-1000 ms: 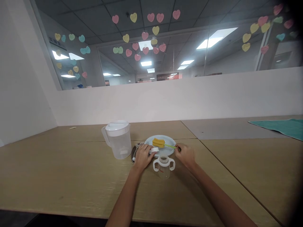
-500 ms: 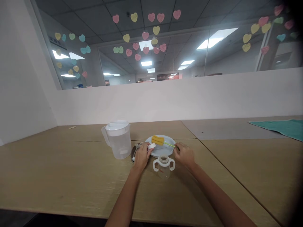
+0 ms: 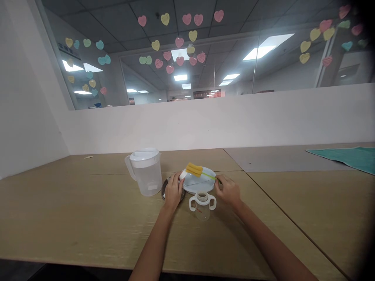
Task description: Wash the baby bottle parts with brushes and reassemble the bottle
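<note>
My right hand [image 3: 229, 190] is closed on the thin green handle of a bottle brush [image 3: 194, 169] with a yellow sponge head. The head is over the far left part of a white bowl [image 3: 200, 186], touching or very near a white bottle cap [image 3: 183, 174]. That cap is pinched in my left hand [image 3: 174, 191], at the bowl's left rim. Nearer to me, between my forearms, stands a clear baby bottle [image 3: 202, 208] with two white side handles and an uncovered mouth. A dark round dish [image 3: 164, 191] lies partly hidden under my left hand.
A translucent lidded pitcher [image 3: 149, 177] stands left of the dish, its handle facing left. A teal cloth [image 3: 350, 158] lies at the far right of the table [image 3: 102, 218]. Behind the table runs a white wall [image 3: 205, 125] below a window with heart-shaped notes.
My left hand has shifted slightly left and turned the cap up toward the sponge. The brush head has risen a little and tilted; my right hand has hardly moved.
</note>
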A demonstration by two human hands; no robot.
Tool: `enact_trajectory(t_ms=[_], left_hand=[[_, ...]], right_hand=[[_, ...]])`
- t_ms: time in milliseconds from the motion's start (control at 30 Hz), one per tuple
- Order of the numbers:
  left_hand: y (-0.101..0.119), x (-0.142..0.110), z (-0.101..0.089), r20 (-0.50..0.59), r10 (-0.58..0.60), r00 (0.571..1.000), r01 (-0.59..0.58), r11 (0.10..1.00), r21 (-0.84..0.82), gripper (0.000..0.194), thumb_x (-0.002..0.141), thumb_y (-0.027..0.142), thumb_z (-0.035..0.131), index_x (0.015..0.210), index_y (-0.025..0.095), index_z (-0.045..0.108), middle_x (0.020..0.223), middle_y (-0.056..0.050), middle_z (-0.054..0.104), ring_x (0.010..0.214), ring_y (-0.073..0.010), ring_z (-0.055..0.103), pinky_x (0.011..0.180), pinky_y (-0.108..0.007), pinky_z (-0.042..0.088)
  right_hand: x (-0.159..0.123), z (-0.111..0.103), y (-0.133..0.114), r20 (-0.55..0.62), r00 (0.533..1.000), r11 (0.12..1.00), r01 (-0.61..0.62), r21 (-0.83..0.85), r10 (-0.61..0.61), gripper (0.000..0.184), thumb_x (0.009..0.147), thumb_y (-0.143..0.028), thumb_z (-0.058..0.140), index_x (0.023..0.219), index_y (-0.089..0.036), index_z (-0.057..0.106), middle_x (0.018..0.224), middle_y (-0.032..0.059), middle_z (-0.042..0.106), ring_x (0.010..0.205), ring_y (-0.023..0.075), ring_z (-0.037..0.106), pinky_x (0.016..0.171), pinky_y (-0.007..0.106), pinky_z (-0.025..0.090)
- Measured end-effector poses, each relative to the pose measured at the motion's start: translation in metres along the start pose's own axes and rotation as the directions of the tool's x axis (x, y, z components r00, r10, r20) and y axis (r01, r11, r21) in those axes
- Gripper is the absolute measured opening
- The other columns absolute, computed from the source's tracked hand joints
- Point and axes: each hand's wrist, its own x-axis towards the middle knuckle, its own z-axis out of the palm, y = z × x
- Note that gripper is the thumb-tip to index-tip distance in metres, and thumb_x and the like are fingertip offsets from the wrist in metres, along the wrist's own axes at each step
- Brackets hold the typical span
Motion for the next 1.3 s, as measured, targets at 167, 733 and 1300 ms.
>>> enact_trajectory(t_ms=[167, 733, 1300], left_hand=[[-0.001, -0.001, 0.003, -0.016, 0.047, 0.999, -0.048, 0.996, -0.075, 0.026, 0.090, 0.027, 0.038, 0.115, 0.020, 0.044, 0.112, -0.007, 0.054, 0.104, -0.0149, 0.051, 0.090, -0.027, 0.041], [-0.002, 0.000, 0.000, -0.081, 0.057, 0.995, -0.050, 0.994, 0.093, 0.023, 0.081, 0.041, 0.054, 0.084, 0.018, 0.052, 0.104, -0.008, 0.051, 0.093, -0.0191, 0.053, 0.081, -0.032, 0.044], [-0.018, 0.001, -0.006, 0.138, -0.531, 0.836, 0.435, 0.795, 0.423, 0.035, 0.070, 0.043, 0.058, 0.092, 0.017, 0.048, 0.093, -0.009, 0.058, 0.093, -0.0256, 0.055, 0.075, -0.033, 0.039]], right_hand=[[0.000, 0.004, 0.006, 0.011, 1.000, 0.999, -0.006, -0.038, 0.006, 0.017, 0.079, -0.019, 0.044, 0.080, -0.016, 0.061, 0.074, 0.0030, 0.065, 0.064, 0.0133, 0.057, 0.058, 0.023, 0.035], [0.000, 0.000, 0.002, -0.009, 0.999, 0.999, 0.047, 0.017, -0.047, 0.017, 0.081, -0.019, 0.043, 0.081, -0.016, 0.060, 0.073, 0.0028, 0.064, 0.066, 0.0139, 0.056, 0.060, 0.023, 0.036], [-0.001, 0.001, 0.004, -0.005, 1.000, 0.999, -0.014, -0.045, 0.014, 0.019, 0.079, -0.019, 0.044, 0.076, -0.017, 0.063, 0.070, 0.0031, 0.064, 0.062, 0.0130, 0.055, 0.057, 0.023, 0.033]])
